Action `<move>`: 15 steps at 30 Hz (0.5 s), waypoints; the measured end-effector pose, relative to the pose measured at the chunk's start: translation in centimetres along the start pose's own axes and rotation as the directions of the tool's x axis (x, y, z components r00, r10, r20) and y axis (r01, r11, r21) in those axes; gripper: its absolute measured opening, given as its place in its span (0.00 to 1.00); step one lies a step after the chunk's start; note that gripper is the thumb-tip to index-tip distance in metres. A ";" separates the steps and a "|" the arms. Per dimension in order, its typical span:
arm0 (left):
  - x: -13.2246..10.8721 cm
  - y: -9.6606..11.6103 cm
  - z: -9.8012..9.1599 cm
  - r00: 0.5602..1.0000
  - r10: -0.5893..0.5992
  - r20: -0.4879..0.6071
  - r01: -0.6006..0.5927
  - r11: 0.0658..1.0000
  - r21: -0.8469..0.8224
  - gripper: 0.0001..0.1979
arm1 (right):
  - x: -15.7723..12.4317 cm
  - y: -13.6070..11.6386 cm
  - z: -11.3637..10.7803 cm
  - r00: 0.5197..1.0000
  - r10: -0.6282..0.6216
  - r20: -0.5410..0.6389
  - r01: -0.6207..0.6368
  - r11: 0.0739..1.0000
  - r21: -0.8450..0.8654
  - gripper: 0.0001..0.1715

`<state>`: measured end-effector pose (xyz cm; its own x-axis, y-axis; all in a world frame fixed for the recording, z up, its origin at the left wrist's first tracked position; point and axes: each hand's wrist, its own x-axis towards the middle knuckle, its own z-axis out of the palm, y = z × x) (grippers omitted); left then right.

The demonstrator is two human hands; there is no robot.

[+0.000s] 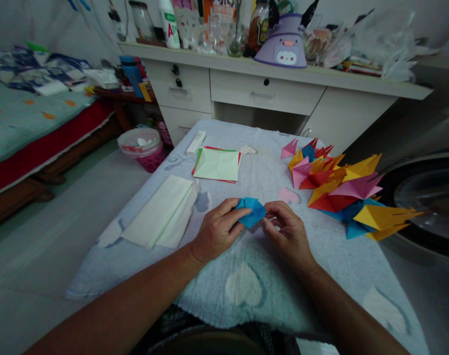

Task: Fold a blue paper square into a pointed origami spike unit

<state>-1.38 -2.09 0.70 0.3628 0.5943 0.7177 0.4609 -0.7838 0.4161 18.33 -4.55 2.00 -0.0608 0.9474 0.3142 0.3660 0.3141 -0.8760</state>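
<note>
Both my hands hold a small blue folded paper [251,211] just above the towel-covered table [246,286]. My left hand [217,229] pinches its left side with fingers curled. My right hand [288,229] grips its right edge, fingers bent inward. A pile of folded origami pieces [339,190] in orange, pink, red, blue and yellow lies to the right. A stack of flat coloured paper sheets [217,164], pale green on top, lies further back in the middle.
A folded white cloth or paper [164,211] lies left of my hands. A small white box [196,143] sits near the far edge. Behind stands a white desk [269,88] crowded with bottles, a pink bin [143,145] and a bed [28,123] at left.
</note>
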 end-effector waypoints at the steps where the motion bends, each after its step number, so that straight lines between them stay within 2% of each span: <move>1: 0.0 0.0 0.0 1.000 -0.002 0.008 0.002 1.000 0.005 0.16 | 0.0 0.1 0.0 1.000 0.012 -0.006 -0.012 1.000 0.010 0.06; 6: -0.1 0.1 -0.1 0.999 0.029 0.023 -0.030 0.999 0.029 0.15 | 0.0 0.7 0.1 0.993 0.121 0.020 -0.122 0.988 0.093 0.06; 8: 0.0 0.2 -0.1 1.000 0.026 0.009 -0.026 0.999 0.019 0.13 | 0.0 0.9 0.2 0.989 0.148 0.015 -0.149 0.984 0.102 0.09; 12: 0.2 0.3 0.0 1.000 -0.018 0.017 0.019 0.999 -0.046 0.10 | 0.0 1.0 0.2 0.996 0.085 0.004 -0.085 0.990 0.112 0.25; 15: 0.3 0.3 -0.1 0.997 -0.052 0.049 0.056 0.994 -0.091 0.10 | 0.0 1.0 0.3 0.997 0.052 0.065 -0.060 0.989 0.133 0.28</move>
<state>-1.17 -2.19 1.09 0.3778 0.6421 0.6671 0.4050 -0.7625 0.5046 18.47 -4.17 1.03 -0.1025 0.9643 0.2440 0.2421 0.2621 -0.9342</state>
